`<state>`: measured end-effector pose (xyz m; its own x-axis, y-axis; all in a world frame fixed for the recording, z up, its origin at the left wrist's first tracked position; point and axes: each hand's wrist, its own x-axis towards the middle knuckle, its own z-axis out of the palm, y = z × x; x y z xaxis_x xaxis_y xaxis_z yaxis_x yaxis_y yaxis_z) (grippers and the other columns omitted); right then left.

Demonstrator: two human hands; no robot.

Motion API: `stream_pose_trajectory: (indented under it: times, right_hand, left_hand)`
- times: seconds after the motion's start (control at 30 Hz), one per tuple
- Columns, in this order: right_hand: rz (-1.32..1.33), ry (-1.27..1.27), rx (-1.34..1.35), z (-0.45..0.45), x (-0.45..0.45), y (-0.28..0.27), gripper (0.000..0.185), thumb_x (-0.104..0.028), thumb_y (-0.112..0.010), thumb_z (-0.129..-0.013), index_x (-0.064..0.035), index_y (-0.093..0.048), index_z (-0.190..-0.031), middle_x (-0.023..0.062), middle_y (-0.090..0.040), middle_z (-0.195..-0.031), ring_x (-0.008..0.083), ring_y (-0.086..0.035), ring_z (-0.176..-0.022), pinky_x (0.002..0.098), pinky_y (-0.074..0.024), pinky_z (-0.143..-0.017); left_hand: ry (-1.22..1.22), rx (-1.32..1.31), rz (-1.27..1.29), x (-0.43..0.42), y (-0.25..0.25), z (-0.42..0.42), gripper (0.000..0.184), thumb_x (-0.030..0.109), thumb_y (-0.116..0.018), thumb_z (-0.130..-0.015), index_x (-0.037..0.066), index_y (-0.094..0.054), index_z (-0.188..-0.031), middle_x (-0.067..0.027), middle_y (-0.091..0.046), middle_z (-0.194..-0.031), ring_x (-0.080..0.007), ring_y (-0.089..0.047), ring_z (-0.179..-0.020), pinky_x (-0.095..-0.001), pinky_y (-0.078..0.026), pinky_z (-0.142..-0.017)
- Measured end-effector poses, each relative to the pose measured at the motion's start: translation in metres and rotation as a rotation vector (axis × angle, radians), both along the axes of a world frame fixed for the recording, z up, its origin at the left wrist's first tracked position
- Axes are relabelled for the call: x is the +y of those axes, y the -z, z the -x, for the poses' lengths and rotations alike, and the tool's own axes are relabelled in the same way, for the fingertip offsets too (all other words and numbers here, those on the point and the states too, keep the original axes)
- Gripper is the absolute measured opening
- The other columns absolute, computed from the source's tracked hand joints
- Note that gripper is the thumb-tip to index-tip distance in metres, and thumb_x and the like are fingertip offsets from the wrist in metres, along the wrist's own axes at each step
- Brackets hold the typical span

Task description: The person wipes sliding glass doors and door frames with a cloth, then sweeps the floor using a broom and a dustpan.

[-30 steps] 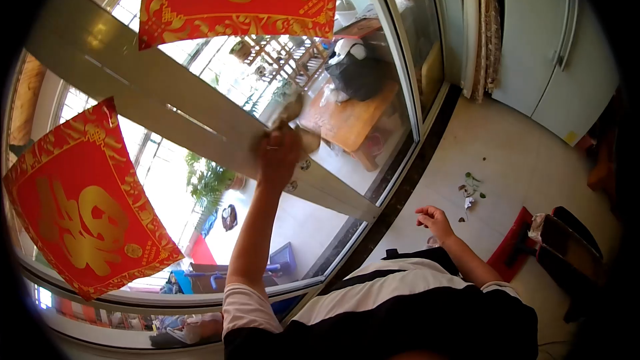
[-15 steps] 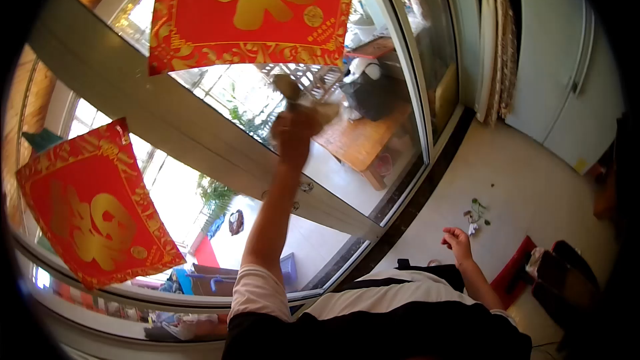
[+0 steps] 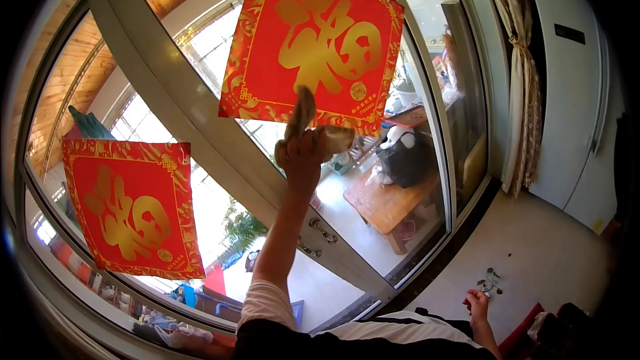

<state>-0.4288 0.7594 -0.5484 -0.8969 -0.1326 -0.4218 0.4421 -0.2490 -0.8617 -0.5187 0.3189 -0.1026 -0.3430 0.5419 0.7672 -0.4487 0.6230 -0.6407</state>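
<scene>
My left hand (image 3: 301, 157) is raised with its fingers wrapped round a brownish cloth (image 3: 339, 137). One end of the cloth sticks up across the lower edge of a red poster with a gold character (image 3: 320, 40) on the glass door. Another end spreads out to the right of my fingers. Lower down, a second red poster (image 3: 133, 210) hangs on the left pane. My right hand (image 3: 477, 301) is low at the right, fingers curled, with nothing visible in them.
Metal door handles (image 3: 319, 230) sit on the frame below my left forearm. Behind the glass stands a wooden table (image 3: 383, 203) with a black bag (image 3: 405, 160). A leafy sprig (image 3: 492, 281) lies on the floor. A fridge (image 3: 567, 93) and a tied curtain (image 3: 523, 93) are at the right.
The view has tilted upward, showing more of the upper poster and the ceiling. My left hand with the cloth has shifted across the glass; my right hand stays low with curled fingers.
</scene>
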Motion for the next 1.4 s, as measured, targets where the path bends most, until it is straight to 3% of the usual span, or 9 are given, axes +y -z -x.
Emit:
stream_pose_trajectory:
  times: [0.17,0.37,0.67,0.7,0.73,0.87,1.0,1.17,1.4]
  right_hand:
    - [0.052,-0.091,0.108,-0.009,-0.018,-0.005,0.018,-0.013,-0.059,-0.084,-0.0011,-0.061,-0.097,0.0034,-0.061,-0.072,0.0101,-0.055,-0.063,0.0223,-0.0416,-0.056]
    - [-0.072,-0.180,0.266,-0.015,0.001,-0.011,0.016,-0.006,-0.054,-0.085,0.0014,-0.061,-0.097,0.0031,-0.061,-0.075,0.0093,-0.058,-0.070,0.0229,-0.0473,-0.067]
    - [-0.124,0.036,0.100,-0.042,0.052,0.038,0.013,-0.007,-0.056,-0.087,0.0002,-0.060,-0.097,0.0033,-0.060,-0.077,0.0104,-0.057,-0.068,0.0242,-0.0464,-0.064]
    - [-0.162,0.005,0.059,-0.037,0.051,0.031,0.015,-0.007,-0.056,-0.087,0.0009,-0.060,-0.098,0.0037,-0.060,-0.080,0.0103,-0.057,-0.070,0.0243,-0.0473,-0.067]
    - [-0.125,0.026,0.053,-0.035,0.048,0.021,0.015,-0.008,-0.057,-0.087,0.0008,-0.060,-0.099,0.0036,-0.060,-0.083,0.0101,-0.057,-0.072,0.0243,-0.0478,-0.069]
    - [-0.216,0.027,0.157,-0.030,0.052,-0.011,0.016,-0.008,-0.056,-0.085,-0.0014,-0.062,-0.098,0.0018,-0.060,-0.076,0.0089,-0.057,-0.069,0.0237,-0.0471,-0.065]
    - [-0.415,0.025,0.165,-0.045,0.081,-0.005,0.017,-0.008,-0.058,-0.082,-0.0030,-0.063,-0.097,0.0016,-0.059,-0.074,0.0091,-0.055,-0.067,0.0245,-0.0461,-0.064]
    - [-0.508,0.130,0.149,-0.065,0.116,0.014,0.018,-0.005,-0.057,-0.080,-0.0032,-0.063,-0.097,0.0018,-0.059,-0.073,0.0092,-0.055,-0.066,0.0241,-0.0458,-0.064]
    - [-0.360,0.232,0.053,-0.051,0.104,0.016,0.017,-0.005,-0.056,-0.082,-0.0030,-0.063,-0.097,0.0018,-0.058,-0.072,0.0078,-0.055,-0.066,0.0233,-0.0457,-0.063]
  left_hand:
    - [-0.097,-0.386,-0.063,0.005,0.095,0.012,0.042,0.022,-0.055,-0.077,0.024,-0.052,-0.119,0.0013,-0.052,-0.112,-0.0207,-0.048,-0.101,-0.0407,-0.038,-0.082]
    - [-0.093,-0.981,-0.079,-0.022,0.243,0.017,0.019,0.021,-0.061,-0.072,0.015,-0.063,-0.090,-0.0016,-0.056,-0.098,-0.0206,-0.051,-0.095,-0.0397,-0.042,-0.081]
    - [0.132,-0.687,-0.036,0.022,0.068,0.121,0.037,0.009,-0.054,-0.084,0.013,-0.056,-0.121,-0.0094,-0.059,-0.105,-0.0261,-0.054,-0.100,-0.0395,-0.046,-0.083]
    - [0.222,-0.771,-0.210,0.003,0.085,0.133,0.039,0.011,-0.051,-0.084,0.015,-0.054,-0.123,-0.0068,-0.057,-0.109,-0.0260,-0.053,-0.103,-0.0421,-0.042,-0.088]
    - [-0.017,-0.764,0.009,0.020,0.086,0.123,0.039,0.014,-0.049,-0.083,0.017,-0.053,-0.123,-0.0059,-0.055,-0.113,-0.0254,-0.050,-0.107,-0.0438,-0.040,-0.089]
    - [-0.054,-0.923,0.179,0.019,0.156,0.116,0.033,0.018,-0.050,-0.082,0.018,-0.055,-0.115,-0.0065,-0.052,-0.114,-0.0263,-0.048,-0.110,-0.0416,-0.040,-0.090]
    - [0.034,-1.156,0.046,0.027,0.191,0.098,0.022,0.017,-0.054,-0.078,0.016,-0.058,-0.100,-0.0065,-0.052,-0.102,-0.0267,-0.049,-0.102,-0.0415,-0.041,-0.090]
    - [0.118,-1.061,0.177,0.032,0.183,0.110,0.015,0.017,-0.056,-0.076,0.016,-0.057,-0.091,-0.0023,-0.049,-0.089,-0.0213,-0.050,-0.087,-0.0354,-0.043,-0.073]
    - [0.041,-0.752,0.139,0.056,0.176,0.193,0.034,0.021,-0.054,-0.080,0.021,-0.055,-0.114,-0.0047,-0.052,-0.112,-0.0239,-0.051,-0.102,-0.0381,-0.043,-0.086]
